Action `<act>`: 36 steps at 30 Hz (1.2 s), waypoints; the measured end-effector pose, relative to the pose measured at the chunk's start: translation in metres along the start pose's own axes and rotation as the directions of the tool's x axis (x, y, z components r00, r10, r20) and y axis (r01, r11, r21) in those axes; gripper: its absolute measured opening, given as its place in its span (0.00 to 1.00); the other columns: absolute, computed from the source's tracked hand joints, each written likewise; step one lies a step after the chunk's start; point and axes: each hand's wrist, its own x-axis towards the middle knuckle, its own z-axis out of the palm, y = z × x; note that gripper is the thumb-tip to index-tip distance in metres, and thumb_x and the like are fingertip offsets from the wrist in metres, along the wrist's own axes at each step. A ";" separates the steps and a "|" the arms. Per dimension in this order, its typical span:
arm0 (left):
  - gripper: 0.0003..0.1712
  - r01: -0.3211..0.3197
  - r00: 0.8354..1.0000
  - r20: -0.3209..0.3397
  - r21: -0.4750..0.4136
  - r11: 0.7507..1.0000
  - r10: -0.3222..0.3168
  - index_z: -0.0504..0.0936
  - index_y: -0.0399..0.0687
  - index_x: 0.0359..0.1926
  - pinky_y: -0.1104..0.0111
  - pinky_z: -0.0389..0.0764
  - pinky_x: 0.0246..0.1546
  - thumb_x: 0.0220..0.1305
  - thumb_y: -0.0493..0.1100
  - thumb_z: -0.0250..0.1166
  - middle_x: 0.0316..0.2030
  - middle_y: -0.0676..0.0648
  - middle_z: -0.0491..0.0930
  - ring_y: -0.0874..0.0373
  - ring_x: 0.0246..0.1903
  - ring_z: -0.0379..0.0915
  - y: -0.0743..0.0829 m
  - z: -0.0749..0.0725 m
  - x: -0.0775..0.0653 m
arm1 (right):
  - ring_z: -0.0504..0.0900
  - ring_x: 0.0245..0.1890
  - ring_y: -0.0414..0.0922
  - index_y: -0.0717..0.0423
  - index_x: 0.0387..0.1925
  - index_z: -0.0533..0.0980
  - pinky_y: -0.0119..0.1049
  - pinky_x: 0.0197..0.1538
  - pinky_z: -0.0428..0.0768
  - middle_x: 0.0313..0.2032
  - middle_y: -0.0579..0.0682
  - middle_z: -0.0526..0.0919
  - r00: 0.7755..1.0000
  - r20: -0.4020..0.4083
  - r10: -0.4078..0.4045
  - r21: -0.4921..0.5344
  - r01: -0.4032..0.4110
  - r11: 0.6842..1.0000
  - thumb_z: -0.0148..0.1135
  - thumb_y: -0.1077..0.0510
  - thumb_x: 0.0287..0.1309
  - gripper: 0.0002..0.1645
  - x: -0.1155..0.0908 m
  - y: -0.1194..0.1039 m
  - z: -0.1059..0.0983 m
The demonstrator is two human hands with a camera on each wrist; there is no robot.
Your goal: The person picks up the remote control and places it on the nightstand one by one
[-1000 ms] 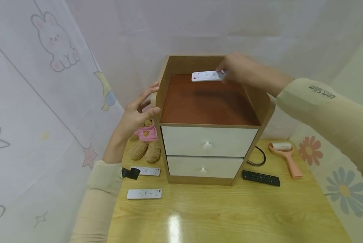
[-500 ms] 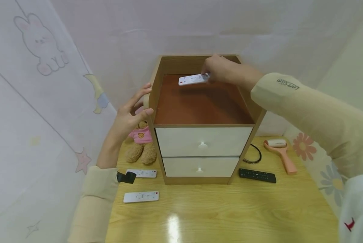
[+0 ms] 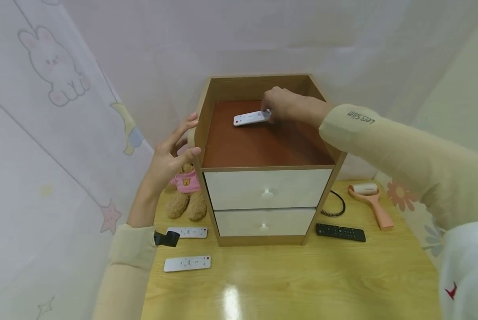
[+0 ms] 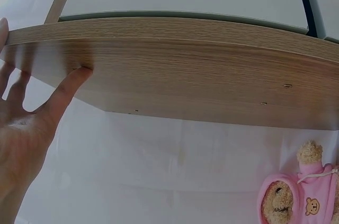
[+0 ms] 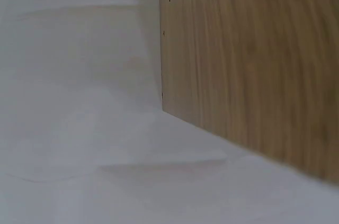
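Over the brown recessed top (image 3: 243, 149) of a small wooden cabinet (image 3: 239, 191), my right hand (image 3: 282, 105) pinches a white remote control (image 3: 247, 118) by its right end. The remote lies nearly level, close over that surface. My left hand (image 3: 168, 153) rests its spread fingers against the cabinet's left side, near the upper edge. In the left wrist view, the left hand (image 4: 29, 128) touches the side panel (image 4: 190, 75) with fairly straight fingers. The right wrist view shows only a wooden panel (image 5: 249, 65) and pale cloth; the right hand is outside it.
Two white remotes, one nearer (image 3: 187, 263) and one farther (image 3: 195, 232), lie left of the cabinet by a teddy bear (image 3: 187, 182) in pink. On the right are a black remote (image 3: 340, 232), a lint roller (image 3: 371, 200) and a coiled black band (image 3: 336, 212).
My right hand has moved left and then lowered the white remote toward the cabinet's top surface. The left hand stays at the cabinet's side. The head view has shifted slightly.
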 end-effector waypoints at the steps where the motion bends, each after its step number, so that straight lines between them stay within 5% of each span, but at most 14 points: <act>1: 0.31 0.006 1.000 0.002 -0.005 1.000 -0.006 0.65 0.35 0.67 0.63 0.67 0.63 0.63 0.25 0.59 0.72 0.42 0.56 0.50 0.69 0.55 0.000 0.000 -0.001 | 0.74 0.52 0.55 0.67 0.52 0.77 0.50 0.56 0.74 0.53 0.63 0.78 1.000 0.007 0.009 0.001 -0.009 1.000 0.64 0.67 0.55 0.21 0.001 0.000 0.002; 11: 0.31 0.057 0.998 0.006 -0.048 0.997 -0.056 0.64 0.38 0.68 0.72 0.80 0.45 0.64 0.26 0.58 0.73 0.46 0.56 0.39 0.60 0.66 -0.005 0.000 -0.003 | 0.75 0.52 0.55 0.68 0.51 0.78 0.50 0.57 0.73 0.51 0.63 0.79 1.000 -0.013 -0.006 -0.008 0.006 1.000 0.67 0.67 0.54 0.21 0.004 0.001 0.012; 22: 0.32 0.041 0.999 -0.022 -0.027 0.999 -0.042 0.64 0.38 0.69 0.71 0.81 0.45 0.65 0.26 0.57 0.73 0.45 0.55 0.39 0.63 0.64 -0.006 -0.011 -0.007 | 0.75 0.56 0.55 0.69 0.55 0.76 0.48 0.58 0.73 0.55 0.63 0.78 1.000 -0.008 -0.022 0.012 0.022 1.000 0.67 0.66 0.56 0.24 0.017 -0.009 0.009; 27: 0.32 0.039 0.999 -0.036 -0.037 0.999 -0.041 0.63 0.36 0.68 0.72 0.80 0.46 0.64 0.25 0.57 0.73 0.44 0.55 0.40 0.66 0.60 -0.007 -0.016 -0.014 | 0.67 0.63 0.59 0.69 0.61 0.70 0.49 0.63 0.69 0.61 0.64 0.70 1.000 0.012 -0.028 0.001 0.028 1.000 0.66 0.62 0.59 0.30 0.013 -0.019 -0.004; 32: 0.32 0.056 0.998 -0.031 -0.042 0.998 -0.058 0.64 0.39 0.69 0.72 0.81 0.42 0.65 0.26 0.57 0.73 0.45 0.55 0.40 0.62 0.64 -0.005 -0.019 -0.014 | 0.69 0.62 0.60 0.71 0.60 0.71 0.50 0.64 0.68 0.61 0.65 0.72 0.985 -0.156 -0.071 0.024 0.075 0.997 0.66 0.61 0.58 0.30 -0.021 -0.023 -0.034; 36: 0.31 0.046 0.998 -0.036 -0.022 0.999 -0.047 0.64 0.39 0.69 0.72 0.81 0.42 0.65 0.27 0.57 0.72 0.46 0.56 0.41 0.61 0.65 0.000 -0.021 -0.010 | 0.75 0.56 0.60 0.69 0.58 0.74 0.51 0.58 0.73 0.56 0.64 0.78 0.930 -0.358 -0.077 0.037 0.096 0.995 0.66 0.60 0.59 0.27 -0.063 -0.020 -0.050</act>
